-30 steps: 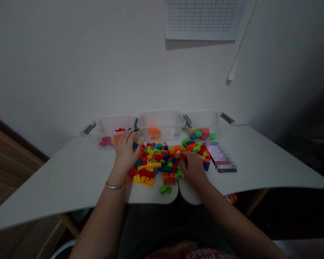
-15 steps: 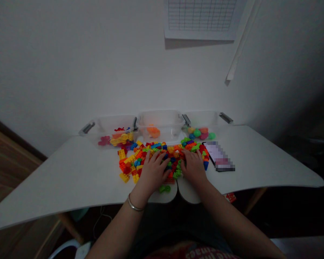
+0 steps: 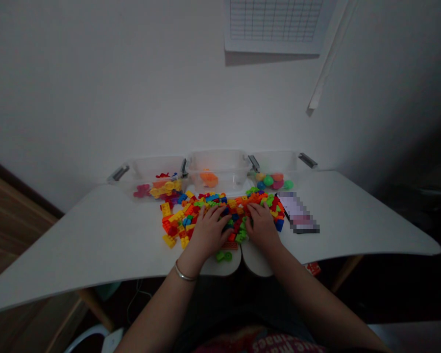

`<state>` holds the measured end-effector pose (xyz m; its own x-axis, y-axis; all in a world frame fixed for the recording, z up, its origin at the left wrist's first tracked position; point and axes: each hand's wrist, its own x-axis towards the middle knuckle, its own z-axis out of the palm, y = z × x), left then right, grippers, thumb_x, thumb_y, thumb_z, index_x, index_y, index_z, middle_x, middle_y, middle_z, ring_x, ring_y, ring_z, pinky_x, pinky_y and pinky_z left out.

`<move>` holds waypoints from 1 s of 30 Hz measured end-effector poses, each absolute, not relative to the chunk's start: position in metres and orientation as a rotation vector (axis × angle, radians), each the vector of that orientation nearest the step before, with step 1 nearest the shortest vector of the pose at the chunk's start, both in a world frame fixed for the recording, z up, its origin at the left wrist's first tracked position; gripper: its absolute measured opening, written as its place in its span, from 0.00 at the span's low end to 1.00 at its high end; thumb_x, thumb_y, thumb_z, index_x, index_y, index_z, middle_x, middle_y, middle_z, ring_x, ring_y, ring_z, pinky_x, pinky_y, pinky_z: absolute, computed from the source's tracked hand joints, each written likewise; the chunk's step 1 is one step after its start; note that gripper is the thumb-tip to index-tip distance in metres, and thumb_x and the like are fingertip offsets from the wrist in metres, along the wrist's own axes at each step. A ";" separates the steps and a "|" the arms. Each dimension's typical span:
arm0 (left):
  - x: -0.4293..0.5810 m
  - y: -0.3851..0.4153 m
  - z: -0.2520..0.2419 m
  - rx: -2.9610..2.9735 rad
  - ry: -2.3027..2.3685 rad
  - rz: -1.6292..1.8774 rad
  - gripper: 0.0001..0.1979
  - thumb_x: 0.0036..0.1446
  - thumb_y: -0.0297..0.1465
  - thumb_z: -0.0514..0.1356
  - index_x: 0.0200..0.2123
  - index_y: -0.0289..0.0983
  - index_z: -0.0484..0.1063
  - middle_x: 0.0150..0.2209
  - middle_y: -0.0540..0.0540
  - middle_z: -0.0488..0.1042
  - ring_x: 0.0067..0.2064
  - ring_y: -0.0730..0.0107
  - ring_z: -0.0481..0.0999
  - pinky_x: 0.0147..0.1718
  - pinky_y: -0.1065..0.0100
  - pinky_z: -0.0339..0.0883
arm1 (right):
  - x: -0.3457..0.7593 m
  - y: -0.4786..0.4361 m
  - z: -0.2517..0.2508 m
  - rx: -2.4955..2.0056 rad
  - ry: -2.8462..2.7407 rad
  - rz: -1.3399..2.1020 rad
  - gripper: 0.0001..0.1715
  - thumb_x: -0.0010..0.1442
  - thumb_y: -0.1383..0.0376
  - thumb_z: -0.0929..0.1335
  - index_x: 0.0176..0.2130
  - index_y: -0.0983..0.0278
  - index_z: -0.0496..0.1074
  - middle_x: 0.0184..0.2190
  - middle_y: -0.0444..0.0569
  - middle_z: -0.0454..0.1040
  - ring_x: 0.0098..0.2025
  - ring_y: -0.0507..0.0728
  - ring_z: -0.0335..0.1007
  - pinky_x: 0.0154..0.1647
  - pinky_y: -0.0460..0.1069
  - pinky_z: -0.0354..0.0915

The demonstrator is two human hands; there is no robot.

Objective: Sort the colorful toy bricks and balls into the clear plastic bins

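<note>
A heap of colourful toy building bricks [image 3: 180, 217] lies on the white table, with red, yellow, orange, blue and green pieces mixed together. My left hand [image 3: 210, 230] rests palm down over the middle of the heap, fingers spread and nothing visibly held. On the heap's right side lies my right hand [image 3: 263, 228], its fingers slightly bent and thumb apart. Just beyond its fingertips are orange bricks [image 3: 255, 198]; whether the fingers touch them is unclear. Green bricks [image 3: 241, 234] lie between the hands. The bricks under both palms are hidden.
Behind the heap stand three clear bins: the left bin [image 3: 137, 169] with mixed toys, the middle bin [image 3: 235, 162] with an orange piece, and the right bin [image 3: 279, 159] with coloured balls. A phone [image 3: 305, 229] lies right of the heap. The table [image 3: 106, 245] has a front notch.
My right hand's fingers have drawn a little closer together, and more orange shows just beyond them. My left hand has barely moved.
</note>
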<state>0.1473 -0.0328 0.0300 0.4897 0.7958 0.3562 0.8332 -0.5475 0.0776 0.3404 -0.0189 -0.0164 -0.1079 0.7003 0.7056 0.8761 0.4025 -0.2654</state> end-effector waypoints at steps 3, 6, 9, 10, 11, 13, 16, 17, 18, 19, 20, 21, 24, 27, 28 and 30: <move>0.147 -0.033 0.031 -2.627 -1.457 -0.540 0.19 0.60 0.39 0.57 0.54 0.44 0.72 0.61 0.43 0.66 0.63 0.50 0.63 0.63 0.39 0.48 | 0.341 -0.020 -0.015 -1.381 -1.873 -0.278 0.24 0.58 0.70 0.62 0.53 0.68 0.69 0.50 0.59 0.74 0.54 0.64 0.68 0.64 0.66 0.55; 0.147 -0.032 0.032 -2.637 -1.466 -0.555 0.19 0.61 0.39 0.56 0.54 0.44 0.72 0.62 0.43 0.66 0.63 0.50 0.63 0.63 0.39 0.48 | 0.341 -0.022 -0.011 -1.416 -1.868 -0.291 0.21 0.57 0.68 0.63 0.51 0.67 0.70 0.49 0.58 0.74 0.53 0.65 0.67 0.63 0.66 0.55; 0.148 -0.032 0.032 -2.642 -1.471 -0.581 0.19 0.61 0.39 0.56 0.54 0.45 0.72 0.61 0.43 0.67 0.62 0.51 0.63 0.63 0.40 0.49 | 0.341 -0.023 -0.009 -1.417 -1.872 -0.284 0.19 0.58 0.68 0.64 0.49 0.66 0.71 0.50 0.57 0.74 0.54 0.65 0.66 0.64 0.67 0.52; 0.148 -0.032 0.032 -2.641 -1.473 -0.590 0.18 0.61 0.39 0.57 0.54 0.45 0.72 0.61 0.43 0.67 0.62 0.51 0.63 0.63 0.40 0.49 | 0.341 -0.023 -0.008 -1.414 -1.875 -0.276 0.18 0.58 0.68 0.64 0.49 0.66 0.71 0.50 0.57 0.74 0.54 0.65 0.66 0.64 0.68 0.51; 0.148 -0.032 0.032 -2.641 -1.472 -0.599 0.18 0.61 0.39 0.57 0.54 0.45 0.72 0.61 0.44 0.67 0.62 0.51 0.63 0.63 0.40 0.49 | 0.341 -0.024 -0.008 -1.410 -1.885 -0.268 0.17 0.58 0.69 0.64 0.48 0.66 0.72 0.50 0.57 0.74 0.55 0.65 0.66 0.64 0.68 0.51; 0.148 -0.032 0.032 -2.640 -1.471 -0.616 0.18 0.61 0.39 0.57 0.53 0.45 0.72 0.61 0.44 0.67 0.62 0.52 0.63 0.63 0.40 0.49 | 0.340 -0.024 -0.007 -1.402 -1.913 -0.269 0.13 0.58 0.68 0.64 0.43 0.65 0.73 0.51 0.56 0.74 0.54 0.64 0.66 0.65 0.68 0.50; 0.149 -0.032 0.033 -2.639 -1.470 -0.638 0.17 0.61 0.39 0.56 0.53 0.45 0.73 0.60 0.44 0.68 0.62 0.52 0.64 0.63 0.41 0.50 | 0.340 -0.024 -0.006 -1.394 -1.938 -0.290 0.10 0.59 0.67 0.64 0.38 0.62 0.75 0.48 0.53 0.76 0.52 0.64 0.66 0.65 0.68 0.50; 0.149 -0.032 0.033 -2.633 -1.478 -0.646 0.17 0.61 0.39 0.56 0.52 0.45 0.73 0.60 0.44 0.68 0.61 0.52 0.65 0.62 0.42 0.51 | 0.340 -0.024 -0.005 -1.393 -1.937 -0.294 0.10 0.59 0.67 0.65 0.38 0.62 0.76 0.47 0.52 0.77 0.51 0.64 0.67 0.65 0.69 0.50; 0.149 -0.031 0.034 -2.621 -1.494 -0.654 0.17 0.61 0.38 0.56 0.52 0.44 0.73 0.59 0.44 0.69 0.61 0.52 0.65 0.62 0.42 0.52 | 0.340 -0.024 -0.005 -1.393 -1.935 -0.294 0.10 0.59 0.67 0.65 0.38 0.62 0.76 0.45 0.52 0.77 0.51 0.64 0.67 0.65 0.69 0.50; 0.149 -0.031 0.034 -2.606 -1.515 -0.663 0.17 0.61 0.38 0.56 0.51 0.44 0.73 0.59 0.44 0.70 0.60 0.52 0.66 0.61 0.42 0.53 | 0.340 -0.023 -0.005 -1.396 -1.934 -0.290 0.11 0.59 0.67 0.64 0.38 0.62 0.76 0.44 0.52 0.77 0.50 0.63 0.68 0.65 0.68 0.50; 0.149 -0.030 0.035 -2.589 -1.539 -0.672 0.17 0.61 0.38 0.56 0.51 0.43 0.73 0.58 0.43 0.70 0.60 0.52 0.66 0.61 0.42 0.53 | 0.340 -0.023 -0.005 -1.399 -1.933 -0.285 0.11 0.59 0.68 0.64 0.38 0.62 0.77 0.44 0.52 0.77 0.50 0.63 0.68 0.65 0.68 0.50; 0.149 -0.029 0.035 -2.573 -1.564 -0.684 0.17 0.61 0.38 0.55 0.51 0.43 0.73 0.57 0.43 0.71 0.60 0.52 0.66 0.61 0.41 0.54 | 0.340 -0.023 -0.005 -1.400 -1.929 -0.282 0.12 0.59 0.68 0.64 0.39 0.63 0.77 0.44 0.53 0.77 0.50 0.63 0.68 0.66 0.68 0.50; 0.148 -0.027 0.036 -2.553 -1.601 -0.761 0.17 0.61 0.38 0.55 0.50 0.41 0.74 0.56 0.43 0.72 0.59 0.52 0.67 0.61 0.43 0.56 | 0.341 -0.024 -0.004 -1.357 -1.912 -0.303 0.16 0.58 0.70 0.63 0.44 0.65 0.76 0.49 0.54 0.75 0.54 0.64 0.65 0.65 0.68 0.50; 0.151 -0.025 0.038 -2.562 -1.603 -0.926 0.16 0.61 0.36 0.55 0.50 0.39 0.74 0.53 0.43 0.74 0.57 0.56 0.69 0.59 0.50 0.61 | 0.342 -0.027 -0.003 -1.227 -1.922 -0.336 0.20 0.58 0.71 0.63 0.49 0.64 0.74 0.53 0.53 0.74 0.58 0.64 0.63 0.66 0.68 0.50; 0.152 -0.024 0.039 -2.566 -1.611 -0.978 0.16 0.61 0.36 0.55 0.50 0.39 0.74 0.51 0.42 0.76 0.56 0.57 0.71 0.58 0.52 0.63 | 0.342 -0.029 -0.003 -1.175 -1.936 -0.336 0.21 0.57 0.71 0.63 0.49 0.63 0.74 0.53 0.52 0.73 0.58 0.63 0.62 0.66 0.67 0.51; 0.156 -0.022 0.042 -2.583 -1.643 -1.068 0.17 0.61 0.35 0.55 0.51 0.38 0.73 0.49 0.41 0.77 0.53 0.57 0.73 0.55 0.53 0.66 | 0.342 -0.031 -0.002 -1.071 -1.965 -0.326 0.22 0.57 0.71 0.62 0.50 0.63 0.73 0.54 0.52 0.73 0.59 0.62 0.62 0.65 0.65 0.54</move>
